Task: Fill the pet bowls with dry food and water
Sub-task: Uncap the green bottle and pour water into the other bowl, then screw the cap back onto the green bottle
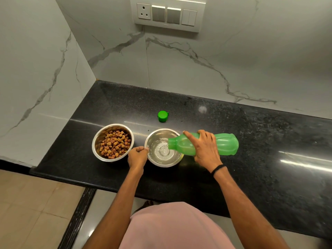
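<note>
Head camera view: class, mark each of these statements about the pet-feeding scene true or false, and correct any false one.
1. The food bowl holds brown pellets. True.
2. The green bottle stands upright on the counter. False: the right hand holds it tipped sideways, with its mouth over the water bowl.
3. The bottle cap lies on the counter behind the bowls. True.
4. The left hand grips the food bowl. False: it holds the water bowl's rim.
</note>
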